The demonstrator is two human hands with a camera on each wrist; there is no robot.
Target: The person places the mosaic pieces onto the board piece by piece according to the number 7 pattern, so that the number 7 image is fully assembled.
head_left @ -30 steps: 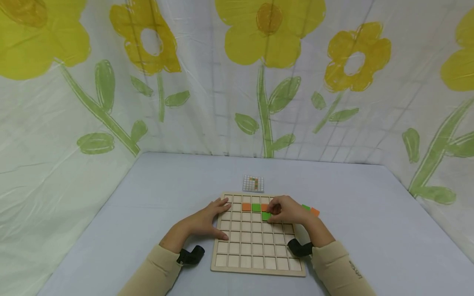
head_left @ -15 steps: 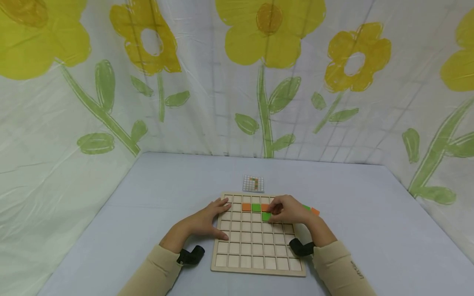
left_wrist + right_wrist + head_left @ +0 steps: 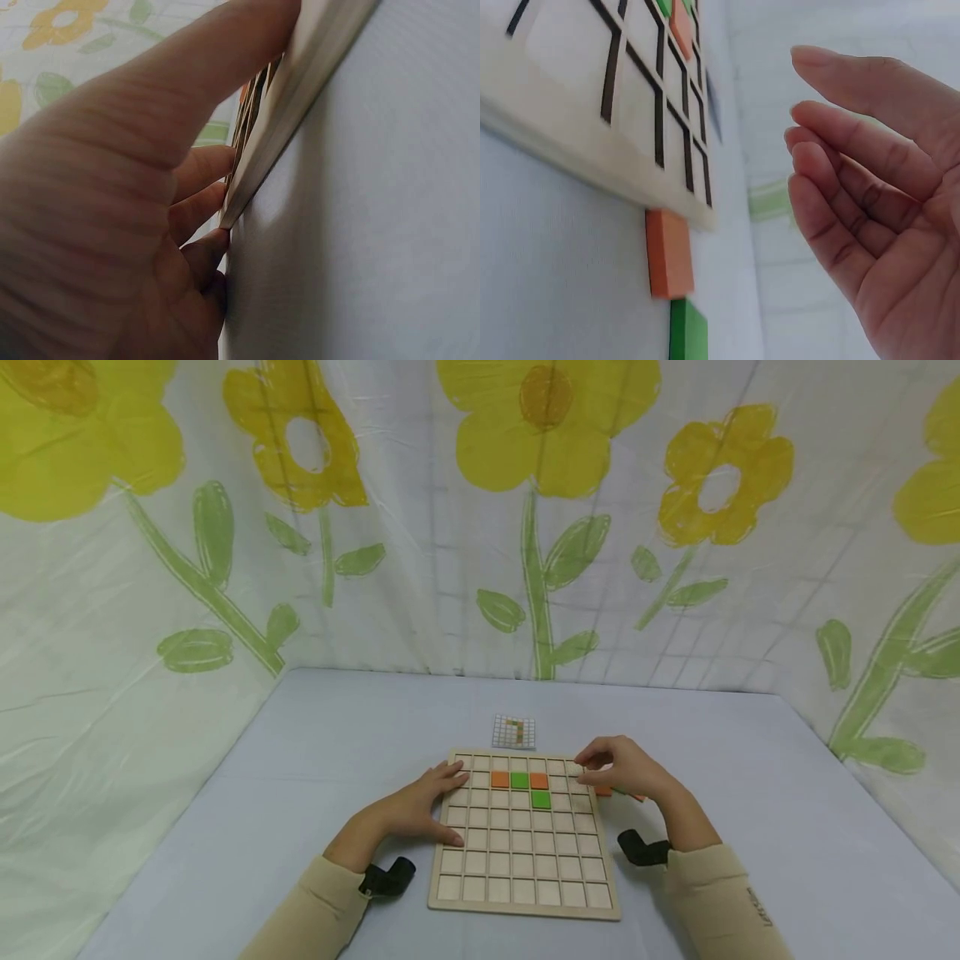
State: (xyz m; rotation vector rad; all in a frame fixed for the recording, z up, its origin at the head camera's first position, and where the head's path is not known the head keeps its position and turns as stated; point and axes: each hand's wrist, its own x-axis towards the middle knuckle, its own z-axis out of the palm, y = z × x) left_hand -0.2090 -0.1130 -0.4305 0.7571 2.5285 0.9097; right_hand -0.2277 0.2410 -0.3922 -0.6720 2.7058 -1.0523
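A wooden grid board [image 3: 499, 863] lies on the table. My left hand [image 3: 408, 806] rests along its left side, thumb and fingertips spread on the frame, as the left wrist view also shows. In its upper rows sit an orange tile [image 3: 500, 780], a green tile [image 3: 520, 781] and a second orange tile [image 3: 539, 781], with another green tile [image 3: 541, 799] below the last. My right hand [image 3: 630, 768] hovers by the board's upper right edge. In the right wrist view its fingers are loosely bent and hold nothing. Close by lie a loose orange tile [image 3: 669, 255] and green tile [image 3: 688, 330].
A small printed grid card [image 3: 513, 732] with a coloured pattern lies just beyond the board. Another orange tile [image 3: 637, 797] shows partly under the right wrist. A white cloth painted with yellow flowers [image 3: 546, 427] hangs behind the table [image 3: 360, 710].
My right hand has left the tiles on the board and moved right, to the board's right edge. The green tile it was touching stays in its cell. The left hand has not moved.
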